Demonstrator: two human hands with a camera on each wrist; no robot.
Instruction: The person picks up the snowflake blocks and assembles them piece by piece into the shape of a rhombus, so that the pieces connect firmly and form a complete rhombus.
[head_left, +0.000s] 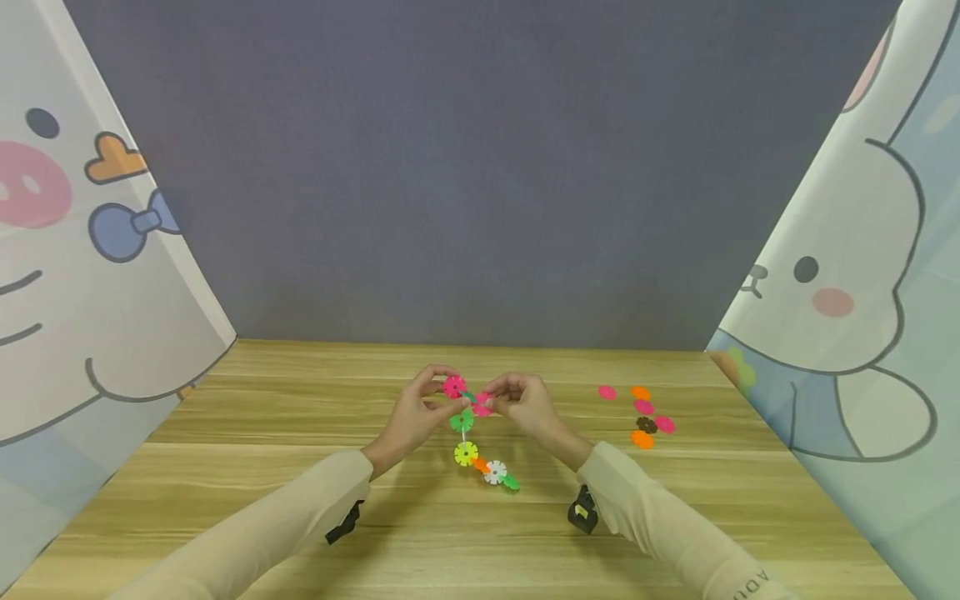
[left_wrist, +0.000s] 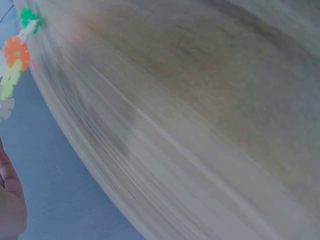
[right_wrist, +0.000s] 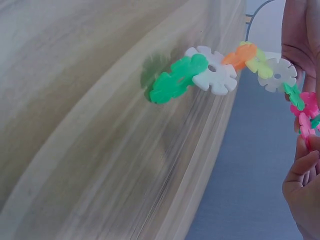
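Note:
A bendy chain of slotted plastic snowflake discs hangs between the hands, running down through a green disc (head_left: pixel 462 421), a yellow disc (head_left: pixel 466 453), an orange disc (head_left: pixel 481 465) and a white disc (head_left: pixel 495 472) to a green end disc (head_left: pixel 511 482). My left hand (head_left: pixel 416 412) pinches the chain's upper part, thumb by the dark green disc (head_left: pixel 468 397), with a pink disc (head_left: pixel 454 386) at its fingertips. Between thumb and fingers, my right hand (head_left: pixel 531 407) pinches another pink disc (head_left: pixel 482 405) against the dark green one. In the right wrist view, the green end (right_wrist: pixel 177 80) hangs close over the table.
Loose discs lie on the wooden table (head_left: pixel 300 417) at the right: several pink (head_left: pixel 607 392) and orange (head_left: pixel 642 439) ones and a brown one (head_left: pixel 647 425). A grey panel (head_left: pixel 480 183) stands behind, with cartoon-printed panels (head_left: pixel 847 250) at both sides.

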